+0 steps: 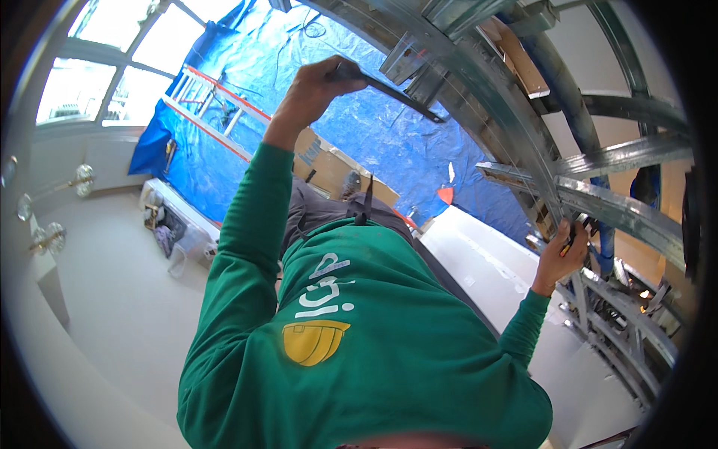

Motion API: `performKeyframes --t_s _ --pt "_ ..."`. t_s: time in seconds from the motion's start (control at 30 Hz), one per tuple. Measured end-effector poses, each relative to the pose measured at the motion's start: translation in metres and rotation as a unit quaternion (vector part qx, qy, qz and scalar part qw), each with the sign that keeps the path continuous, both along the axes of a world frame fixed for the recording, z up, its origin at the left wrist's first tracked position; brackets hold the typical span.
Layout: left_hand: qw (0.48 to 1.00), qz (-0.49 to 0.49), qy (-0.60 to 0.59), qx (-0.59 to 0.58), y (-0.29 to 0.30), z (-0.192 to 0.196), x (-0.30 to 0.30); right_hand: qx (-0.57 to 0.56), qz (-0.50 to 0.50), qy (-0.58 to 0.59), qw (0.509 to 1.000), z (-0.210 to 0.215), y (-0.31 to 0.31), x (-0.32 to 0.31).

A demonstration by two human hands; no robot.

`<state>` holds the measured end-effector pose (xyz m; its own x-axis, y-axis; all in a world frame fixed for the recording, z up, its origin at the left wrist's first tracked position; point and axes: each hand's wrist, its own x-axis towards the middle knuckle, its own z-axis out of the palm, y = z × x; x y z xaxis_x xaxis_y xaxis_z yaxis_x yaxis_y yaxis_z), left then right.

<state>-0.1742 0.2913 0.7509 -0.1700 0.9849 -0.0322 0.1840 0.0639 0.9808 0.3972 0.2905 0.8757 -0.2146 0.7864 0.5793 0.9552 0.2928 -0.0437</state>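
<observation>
My left hand (318,93) is raised toward the metal framing, its fingers closed round one end of a long, dark, narrow bar-like tool (404,99). The tool's far end points right and slightly down, close to the framing; its exact kind is unclear. Lower on the right, my right hand (559,260) is closed on a small black and orange tool (570,241), mostly hidden by the fingers. That hand is beside a metal stud (550,191) where several grey profiles meet. Whether it touches the stud I cannot tell.
Blue plastic sheeting (419,161) covers the floor ahead, with an orange-railed ladder (213,112) on the left. Cardboard (329,168) lies by my legs. White boards (479,254) stand near the framing. A clear bin (187,251) and windows (97,86) are at left.
</observation>
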Motion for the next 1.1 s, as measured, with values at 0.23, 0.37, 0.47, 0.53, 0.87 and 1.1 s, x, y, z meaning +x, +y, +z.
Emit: performKeyframes --t_s 0.23,0.37,0.47,0.53,0.87,1.1 --pt "0.982 -0.097 -0.158 0.03 0.073 -0.006 -0.004 0.039 0.005 -0.021 0.999 -0.002 -0.001 -0.003" --pt "0.984 -0.098 -0.133 0.069 0.089 -0.004 -0.009 0.012 -0.011 -0.041 0.999 0.0 -0.004 0.001" --pt "0.984 -0.115 -0.103 0.089 0.098 -0.004 -0.009 -0.011 -0.042 -0.036 0.998 0.0 -0.007 0.0" --pt "0.976 -0.137 -0.123 0.117 0.103 -0.003 -0.01 -0.014 -0.058 -0.028 0.998 0.0 -0.008 -0.001" --pt "0.969 -0.19 -0.036 0.154 0.108 -0.011 -0.007 -0.033 -0.14 -0.052 0.988 0.002 -0.011 -0.011" --pt "0.959 -0.198 0.01 0.204 0.118 -0.017 -0.005 -0.049 -0.173 -0.057 0.982 0.003 -0.014 -0.019"
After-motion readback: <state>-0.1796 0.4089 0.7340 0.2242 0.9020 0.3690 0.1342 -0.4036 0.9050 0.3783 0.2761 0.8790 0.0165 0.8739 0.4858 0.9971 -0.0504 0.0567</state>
